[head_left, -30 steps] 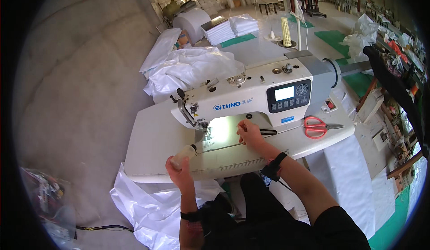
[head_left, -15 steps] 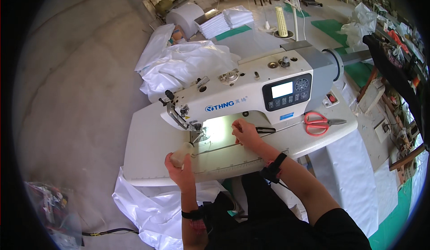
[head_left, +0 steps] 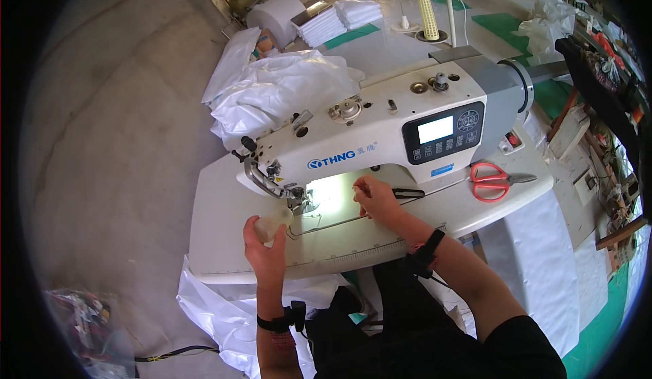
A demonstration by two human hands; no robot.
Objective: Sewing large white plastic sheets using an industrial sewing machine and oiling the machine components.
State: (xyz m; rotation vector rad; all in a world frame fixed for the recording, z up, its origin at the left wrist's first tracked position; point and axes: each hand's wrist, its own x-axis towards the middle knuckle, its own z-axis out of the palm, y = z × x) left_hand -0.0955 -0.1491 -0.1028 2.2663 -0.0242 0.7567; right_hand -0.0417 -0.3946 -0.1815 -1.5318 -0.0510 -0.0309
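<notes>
Left hand (head_left: 267, 243) closed round small pale soft-looking lump (head_left: 272, 224) near needle; right hand (head_left: 375, 199) pinches thin thread (head_left: 333, 224), likely light, limp; grip by ends.

Bright daylight, sharp centre, glare under the machine, dark fisheye-bent rim.
</notes>
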